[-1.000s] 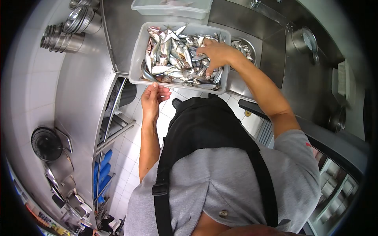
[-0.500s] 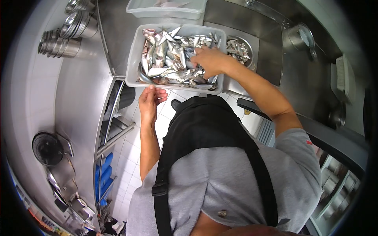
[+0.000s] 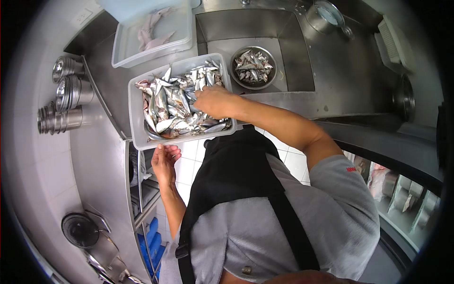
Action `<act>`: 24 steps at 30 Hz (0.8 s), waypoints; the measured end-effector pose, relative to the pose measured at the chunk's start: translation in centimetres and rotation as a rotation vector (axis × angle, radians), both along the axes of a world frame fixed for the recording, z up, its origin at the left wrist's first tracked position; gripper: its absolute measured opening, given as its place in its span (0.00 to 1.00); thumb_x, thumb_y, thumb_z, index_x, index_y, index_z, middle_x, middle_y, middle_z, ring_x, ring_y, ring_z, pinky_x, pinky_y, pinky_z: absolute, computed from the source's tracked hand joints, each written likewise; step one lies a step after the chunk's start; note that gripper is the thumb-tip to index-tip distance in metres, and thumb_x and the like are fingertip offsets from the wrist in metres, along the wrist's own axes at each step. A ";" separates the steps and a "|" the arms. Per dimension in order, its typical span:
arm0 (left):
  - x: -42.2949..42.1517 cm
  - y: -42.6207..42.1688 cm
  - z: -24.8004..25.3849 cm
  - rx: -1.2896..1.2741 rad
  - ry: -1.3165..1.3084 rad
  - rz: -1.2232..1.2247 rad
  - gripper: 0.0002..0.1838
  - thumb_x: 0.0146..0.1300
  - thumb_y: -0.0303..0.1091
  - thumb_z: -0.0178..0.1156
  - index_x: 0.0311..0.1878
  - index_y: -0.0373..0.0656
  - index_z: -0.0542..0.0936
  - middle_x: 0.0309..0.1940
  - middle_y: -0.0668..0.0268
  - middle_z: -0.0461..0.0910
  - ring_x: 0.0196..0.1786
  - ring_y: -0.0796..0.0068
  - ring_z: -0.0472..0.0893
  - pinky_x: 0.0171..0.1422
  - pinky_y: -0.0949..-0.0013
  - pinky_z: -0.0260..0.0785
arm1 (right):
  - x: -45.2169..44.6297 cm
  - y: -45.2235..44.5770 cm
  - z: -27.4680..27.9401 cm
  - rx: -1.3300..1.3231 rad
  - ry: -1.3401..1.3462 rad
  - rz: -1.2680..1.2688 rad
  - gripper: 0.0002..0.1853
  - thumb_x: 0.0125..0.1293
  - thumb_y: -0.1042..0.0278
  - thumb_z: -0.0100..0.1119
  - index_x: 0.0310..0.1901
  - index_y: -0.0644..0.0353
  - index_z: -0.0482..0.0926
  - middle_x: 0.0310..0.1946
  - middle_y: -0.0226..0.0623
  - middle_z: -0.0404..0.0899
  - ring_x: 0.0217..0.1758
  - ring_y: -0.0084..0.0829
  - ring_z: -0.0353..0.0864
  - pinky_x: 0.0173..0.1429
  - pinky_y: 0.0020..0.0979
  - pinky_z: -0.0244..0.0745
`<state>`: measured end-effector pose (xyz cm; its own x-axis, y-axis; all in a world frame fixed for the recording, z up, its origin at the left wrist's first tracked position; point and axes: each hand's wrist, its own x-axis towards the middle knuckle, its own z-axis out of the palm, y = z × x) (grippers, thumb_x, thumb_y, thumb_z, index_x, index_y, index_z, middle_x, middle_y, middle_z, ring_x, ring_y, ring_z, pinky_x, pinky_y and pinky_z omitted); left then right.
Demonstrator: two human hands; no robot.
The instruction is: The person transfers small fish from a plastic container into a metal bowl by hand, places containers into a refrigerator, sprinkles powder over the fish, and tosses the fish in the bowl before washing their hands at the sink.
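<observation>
The small fish (image 3: 162,102) are heaped in a translucent plastic tub (image 3: 134,113), left of the metal bowl (image 3: 232,64). The right forearm is angled leftward, elbow bent; the right hand (image 3: 216,101) is held back-up, fingertips hidden among the fish, so its grip cannot be told. The left hand (image 3: 164,162) is raised, fingers loosely curled, at the tub's near rim; whether the rim is pinched cannot be told.

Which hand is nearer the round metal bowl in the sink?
Right. The right hand is on fish in the plastic tub, left of the bowl; the left hand is farther, by the tub's near rim.
</observation>
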<state>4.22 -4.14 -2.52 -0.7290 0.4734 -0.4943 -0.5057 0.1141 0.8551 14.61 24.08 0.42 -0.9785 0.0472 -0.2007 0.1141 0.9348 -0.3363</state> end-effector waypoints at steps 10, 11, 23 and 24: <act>-0.1 -0.1 0.3 -0.026 -0.006 -0.027 0.19 0.76 0.47 0.52 0.43 0.37 0.76 0.33 0.57 0.84 0.33 0.67 0.84 0.38 0.68 0.80 | 1.2 -0.3 -1.0 -0.031 0.107 -0.045 0.09 0.58 0.72 0.56 0.38 0.59 0.85 0.48 0.43 0.80 0.55 0.43 0.80 0.54 0.46 0.76; -0.2 -0.2 0.3 -0.025 -0.006 -0.025 0.19 0.76 0.47 0.52 0.43 0.37 0.76 0.33 0.57 0.84 0.33 0.67 0.84 0.39 0.68 0.80 | 1.1 -0.3 -1.2 -0.029 0.121 -0.040 0.09 0.59 0.71 0.56 0.37 0.59 0.85 0.47 0.44 0.81 0.54 0.43 0.81 0.53 0.46 0.77; -0.2 -0.4 0.0 0.001 -0.016 -0.021 0.19 0.75 0.47 0.54 0.44 0.37 0.76 0.34 0.57 0.84 0.33 0.67 0.85 0.39 0.67 0.81 | 0.5 0.2 -2.2 -0.011 0.183 0.026 0.09 0.57 0.71 0.59 0.35 0.63 0.86 0.38 0.46 0.85 0.45 0.45 0.86 0.46 0.43 0.82; -0.2 -0.4 -0.1 0.009 -0.016 -0.020 0.20 0.75 0.48 0.54 0.44 0.37 0.77 0.34 0.57 0.84 0.33 0.67 0.85 0.39 0.67 0.81 | 0.3 0.5 -2.0 -0.017 0.161 0.042 0.08 0.56 0.72 0.59 0.34 0.63 0.86 0.37 0.47 0.85 0.43 0.46 0.86 0.45 0.43 0.82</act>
<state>4.04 -4.54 -2.62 -0.7115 0.4923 -0.5014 -0.5172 0.1162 0.8479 14.94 24.60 -1.57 -0.9991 0.0036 -0.0411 0.0183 0.9317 -0.3627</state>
